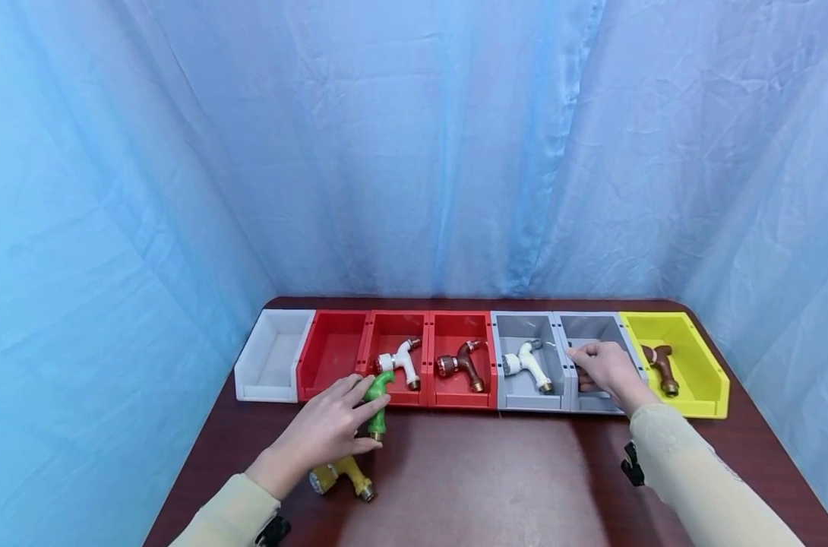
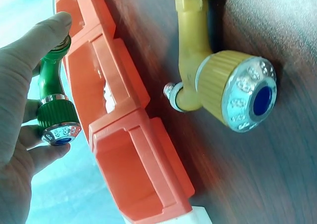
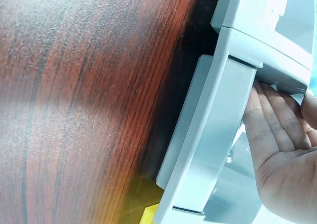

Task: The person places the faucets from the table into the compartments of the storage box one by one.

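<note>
My left hand (image 1: 332,418) grips a green faucet (image 1: 377,410) and holds it up in front of the red bins. In the left wrist view, the thumb lies at its threaded end and other fingers reach round the ribbed green knob. Below that hand, a yellow faucet (image 1: 351,472) with a blue-centred knob lies on the table. My right hand (image 1: 611,370) reaches into the right-hand grey bin (image 1: 602,403). Its fingers are inside against the side wall, with the thumb on the other side of the wall, so the hand pinches it.
A row of bins runs along the back of the table (image 1: 455,486). A white faucet (image 1: 407,363) and a brown faucet (image 1: 463,365) lie in red bins. Another white faucet (image 1: 529,366) lies in the left grey bin, and a brown faucet (image 1: 665,370) in the yellow bin (image 1: 708,406).
</note>
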`<control>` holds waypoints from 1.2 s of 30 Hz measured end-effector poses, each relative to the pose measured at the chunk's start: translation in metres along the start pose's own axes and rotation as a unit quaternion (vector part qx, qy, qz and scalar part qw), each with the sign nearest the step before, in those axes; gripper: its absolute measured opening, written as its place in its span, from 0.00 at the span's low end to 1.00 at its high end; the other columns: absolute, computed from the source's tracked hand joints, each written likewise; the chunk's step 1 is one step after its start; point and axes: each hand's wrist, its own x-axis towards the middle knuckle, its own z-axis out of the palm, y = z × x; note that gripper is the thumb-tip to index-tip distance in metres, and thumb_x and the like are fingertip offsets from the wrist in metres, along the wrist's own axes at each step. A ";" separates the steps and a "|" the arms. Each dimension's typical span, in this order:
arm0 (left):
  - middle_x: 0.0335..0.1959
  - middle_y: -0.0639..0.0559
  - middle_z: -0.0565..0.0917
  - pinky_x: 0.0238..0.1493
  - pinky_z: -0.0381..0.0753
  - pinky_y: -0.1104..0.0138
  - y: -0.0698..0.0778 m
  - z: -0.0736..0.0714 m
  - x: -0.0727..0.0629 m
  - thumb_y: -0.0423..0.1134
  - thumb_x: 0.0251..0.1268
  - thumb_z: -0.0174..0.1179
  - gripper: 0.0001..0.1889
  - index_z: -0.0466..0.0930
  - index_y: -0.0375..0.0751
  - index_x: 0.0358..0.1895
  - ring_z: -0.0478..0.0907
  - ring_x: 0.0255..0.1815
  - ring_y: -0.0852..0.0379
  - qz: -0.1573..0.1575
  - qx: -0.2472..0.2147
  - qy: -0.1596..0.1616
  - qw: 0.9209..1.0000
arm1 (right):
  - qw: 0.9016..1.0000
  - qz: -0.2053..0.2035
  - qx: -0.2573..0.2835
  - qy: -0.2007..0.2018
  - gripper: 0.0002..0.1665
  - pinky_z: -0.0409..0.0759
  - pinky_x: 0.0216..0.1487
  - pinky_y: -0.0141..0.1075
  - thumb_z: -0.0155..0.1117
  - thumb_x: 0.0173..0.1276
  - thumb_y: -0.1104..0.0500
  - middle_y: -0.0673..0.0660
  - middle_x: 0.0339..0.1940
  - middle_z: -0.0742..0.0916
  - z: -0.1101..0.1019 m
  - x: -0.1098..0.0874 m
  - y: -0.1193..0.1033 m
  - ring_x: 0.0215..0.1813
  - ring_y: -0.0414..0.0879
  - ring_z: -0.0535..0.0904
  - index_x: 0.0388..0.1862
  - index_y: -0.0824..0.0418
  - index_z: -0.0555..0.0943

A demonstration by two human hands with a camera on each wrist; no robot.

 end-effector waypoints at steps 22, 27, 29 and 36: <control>0.69 0.38 0.77 0.59 0.83 0.48 -0.028 -0.004 0.000 0.60 0.47 0.79 0.41 0.80 0.52 0.68 0.76 0.67 0.37 -0.036 0.014 0.050 0.998 | 1.000 0.002 -0.010 0.002 0.27 0.89 0.43 0.43 0.55 0.81 0.46 0.60 0.41 0.83 -0.001 -0.002 -0.001 0.41 0.50 0.83 0.55 0.71 0.79; 0.68 0.38 0.77 0.58 0.84 0.47 -0.036 -0.003 -0.001 0.59 0.47 0.80 0.41 0.80 0.51 0.68 0.76 0.66 0.37 -0.040 0.018 0.060 0.997 | 1.000 0.007 -0.013 0.003 0.27 0.89 0.43 0.42 0.55 0.81 0.46 0.60 0.43 0.83 0.001 0.000 0.000 0.41 0.50 0.83 0.56 0.70 0.79; 0.68 0.37 0.78 0.57 0.84 0.47 -0.039 -0.002 -0.001 0.58 0.46 0.80 0.41 0.80 0.50 0.68 0.76 0.65 0.38 -0.039 0.020 0.063 0.997 | 1.000 0.009 -0.011 0.002 0.27 0.89 0.42 0.41 0.55 0.81 0.46 0.60 0.43 0.83 0.001 0.001 0.001 0.40 0.49 0.83 0.56 0.70 0.79; 0.67 0.36 0.78 0.56 0.84 0.47 -0.047 -0.001 0.001 0.57 0.46 0.81 0.42 0.80 0.49 0.68 0.76 0.65 0.37 -0.048 0.026 0.064 0.996 | 1.000 0.013 -0.004 0.001 0.27 0.89 0.43 0.42 0.55 0.81 0.45 0.60 0.43 0.84 0.000 0.002 0.002 0.39 0.48 0.83 0.56 0.70 0.79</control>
